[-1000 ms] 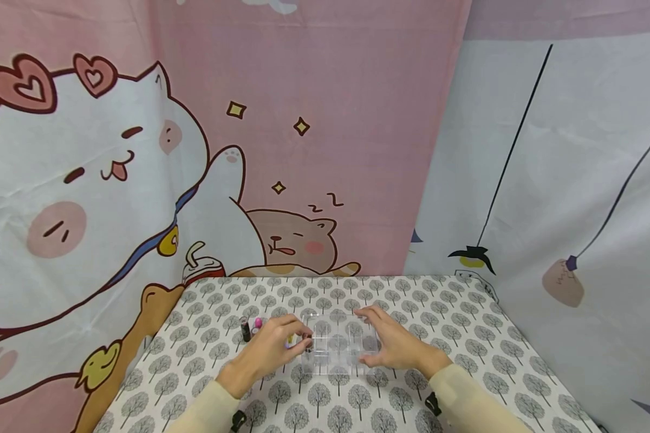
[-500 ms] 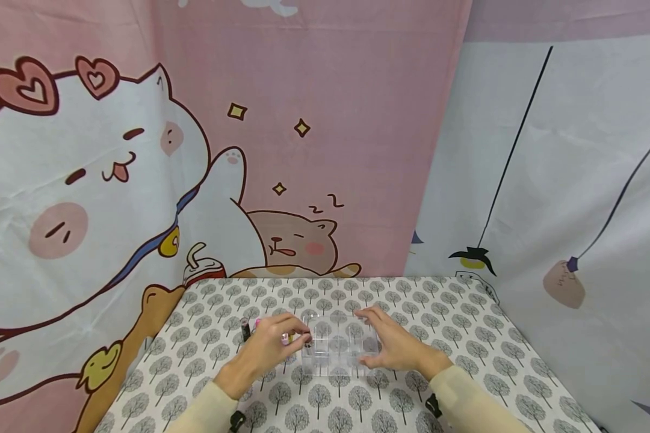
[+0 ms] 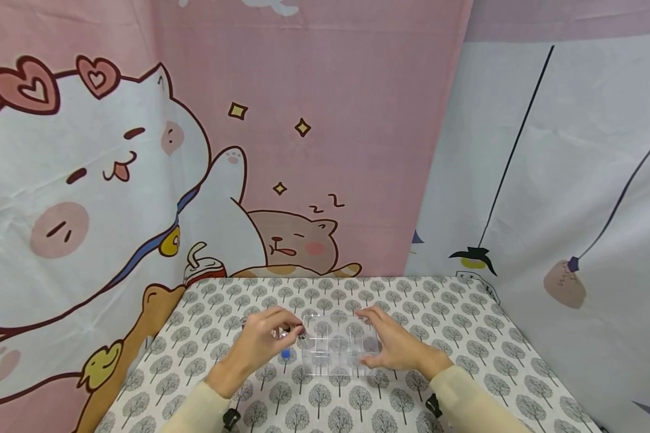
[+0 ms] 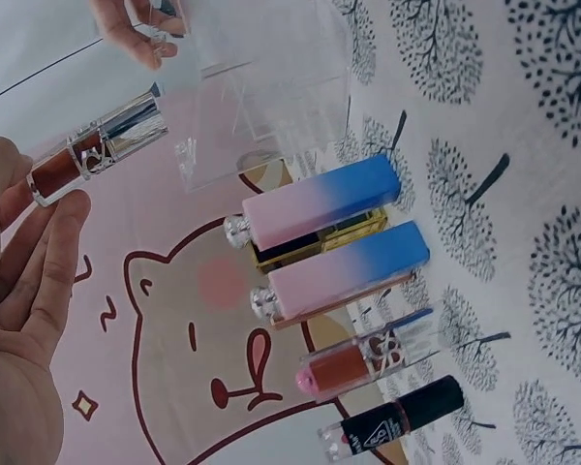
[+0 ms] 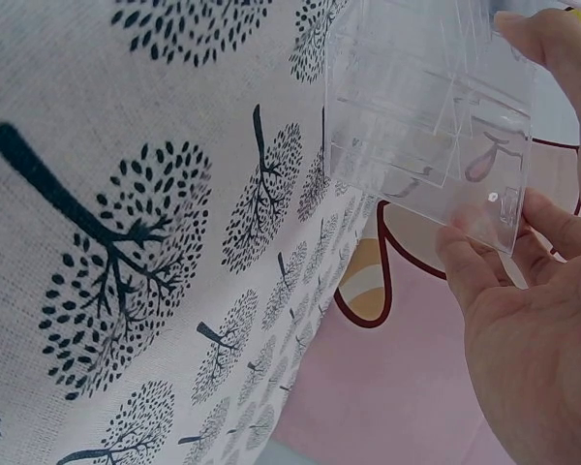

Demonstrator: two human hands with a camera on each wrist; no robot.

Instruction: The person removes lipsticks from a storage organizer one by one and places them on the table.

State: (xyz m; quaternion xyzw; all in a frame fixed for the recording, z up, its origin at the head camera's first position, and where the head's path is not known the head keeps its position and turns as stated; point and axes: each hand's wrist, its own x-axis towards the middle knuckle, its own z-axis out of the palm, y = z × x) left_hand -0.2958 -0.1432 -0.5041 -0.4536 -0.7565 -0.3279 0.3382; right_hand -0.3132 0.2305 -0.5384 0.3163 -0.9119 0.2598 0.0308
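Note:
My left hand [image 3: 260,340] pinches a lip gloss tube [image 4: 97,150] by one end, between thumb and fingertips. The tube has a brownish-red body and a shiny silver part, and it is held beside the left end of a clear plastic organizer [image 3: 338,346]. My right hand [image 3: 398,346] holds the organizer's right end, thumb on the near side and fingers on the far side. Clear dividers split the organizer into compartments, seen in the right wrist view. In the head view my left hand mostly hides the lip gloss and the cosmetics behind it.
In the left wrist view, two pink-and-blue lipsticks [image 4: 320,199] stand in a row with a gold-edged item [image 4: 353,232], a pink-ended lip gloss [image 4: 339,373] and a black tube [image 4: 392,421]. Tree-patterned cloth [image 3: 330,415] covers the table. A cartoon curtain [image 3: 346,150] hangs behind.
My left hand has drawn slightly left and up from the organizer's left end, with the lip gloss in its fingers. A blue lipstick end now shows beneath it. My right hand stays put.

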